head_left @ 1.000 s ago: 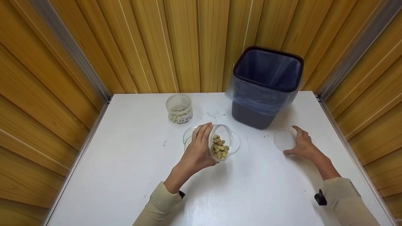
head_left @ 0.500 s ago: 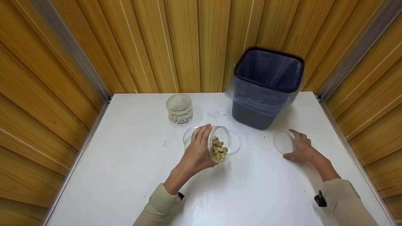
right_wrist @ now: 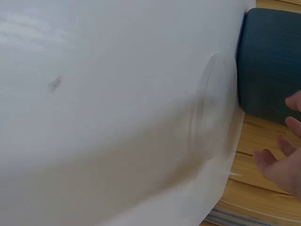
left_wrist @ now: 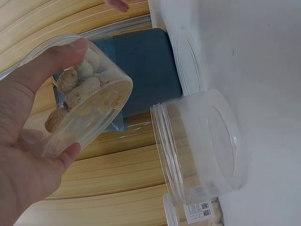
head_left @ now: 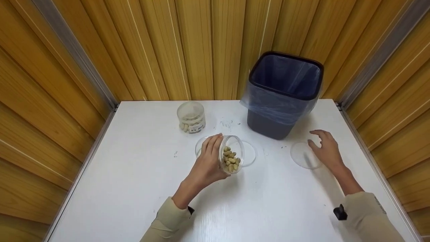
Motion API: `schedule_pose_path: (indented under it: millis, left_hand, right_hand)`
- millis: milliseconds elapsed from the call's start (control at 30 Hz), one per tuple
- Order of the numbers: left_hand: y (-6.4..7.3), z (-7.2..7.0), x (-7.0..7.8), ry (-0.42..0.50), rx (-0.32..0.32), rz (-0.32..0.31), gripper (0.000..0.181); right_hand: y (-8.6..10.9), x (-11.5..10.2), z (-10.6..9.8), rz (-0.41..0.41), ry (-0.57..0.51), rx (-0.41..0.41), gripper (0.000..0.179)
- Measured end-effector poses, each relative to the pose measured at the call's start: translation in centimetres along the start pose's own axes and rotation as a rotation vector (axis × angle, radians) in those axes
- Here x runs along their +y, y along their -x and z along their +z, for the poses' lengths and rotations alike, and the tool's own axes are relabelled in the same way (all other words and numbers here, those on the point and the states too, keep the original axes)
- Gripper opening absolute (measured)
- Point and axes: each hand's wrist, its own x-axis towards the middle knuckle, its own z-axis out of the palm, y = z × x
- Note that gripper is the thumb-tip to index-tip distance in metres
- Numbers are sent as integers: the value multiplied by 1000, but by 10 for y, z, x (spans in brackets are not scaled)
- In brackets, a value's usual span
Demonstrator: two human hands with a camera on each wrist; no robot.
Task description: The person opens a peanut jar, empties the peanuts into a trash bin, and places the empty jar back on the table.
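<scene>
My left hand (head_left: 204,168) grips a clear plastic jar (head_left: 238,148) tipped on its side, mouth toward the right. Unshelled peanuts (head_left: 231,160) lie along its lower wall. In the left wrist view, thumb and fingers wrap round this jar, held above the table. Beneath and behind the hand stands a second clear jar (left_wrist: 195,146), upright with a threaded rim, partly hidden in the head view. A clear round lid (head_left: 249,154) lies flat beside it. At the right, my right hand (head_left: 327,152) hovers over another clear lid (head_left: 300,156) on the table, fingers loosely bent and holding nothing.
A third clear jar (head_left: 191,116), labelled and part filled with peanuts, stands at the back left. A dark waste bin (head_left: 268,124) with a bag over its rim stands at the back right. Wood-patterned walls (head_left: 201,50) border the white table (head_left: 127,168).
My right hand has come off the right-hand lid and lifted above it; the lid now lies flat. My left hand with the tilted jar has shifted slightly left.
</scene>
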Motion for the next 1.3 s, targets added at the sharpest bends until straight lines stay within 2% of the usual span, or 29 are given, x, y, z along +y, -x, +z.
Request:
schedule_pose_path:
  millis: [100,233,333,500,633,733,900,1300]
  left_hand:
    - [0,-3,-3,0,0,-1,129]
    - [1,-7,-7,1,9,-3,128]
    - [3,-11,-10,-10,13,-10,128]
    - [5,-17,-14,-55,5,-10,132]
    - [7,-19,-15,-64,8,-20,133]
    - [6,-21,-16,-59,14,-23,131]
    - [3,-26,-15,-52,30,-6,129]
    - [-3,-31,-13,-66,19,16,130]
  right_hand:
    - [-3,-22,-5,37,-73,129,34]
    - [-11,-51,-13,78,-176,225,35]
    - [-19,-70,-17,74,-314,262,34]
    - [-33,-96,-22,69,-646,304,35]
    - [-44,-108,-23,118,-833,319,31]
    - [-51,-111,-23,174,-883,290,25]
    - [-61,-117,-25,251,-908,222,23]
    - [-70,-131,-29,326,-869,162,26]
